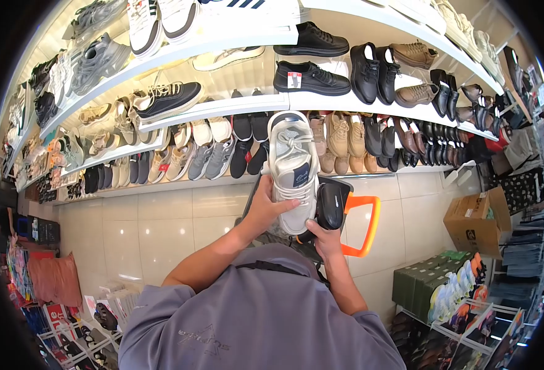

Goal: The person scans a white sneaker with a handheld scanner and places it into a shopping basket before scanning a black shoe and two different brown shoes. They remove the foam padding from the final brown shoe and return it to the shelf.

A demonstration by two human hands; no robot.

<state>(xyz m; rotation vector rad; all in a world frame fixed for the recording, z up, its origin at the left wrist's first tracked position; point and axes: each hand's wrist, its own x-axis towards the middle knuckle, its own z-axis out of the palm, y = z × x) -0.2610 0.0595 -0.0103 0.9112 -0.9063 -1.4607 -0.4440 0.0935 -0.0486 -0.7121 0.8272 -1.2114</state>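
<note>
A pair of white and grey lace-up sneakers (pixel 292 163) is held up in front of my chest, one toe pointing away and the other toward me. A dark blue label shows on a tongue. My left hand (pixel 267 208) is closed around the left side, its thumb across the laces. At the near toe, my right hand (pixel 325 239) grips the lower right edge with its thumb on top. Right beside the sneakers is a glossy black rounded object (pixel 330 205), close above my right hand. An orange handle (pixel 374 227) stands out to the right of it.
White shelves (pixel 222 110) full of shoes curve across the front. Below them, more shoes (pixel 213 157) stand in a row. A cardboard box (pixel 469 222) sits on the tiled floor (pixel 161 219) at right. Racks of shoes (pixel 463 320) stand near right and near left.
</note>
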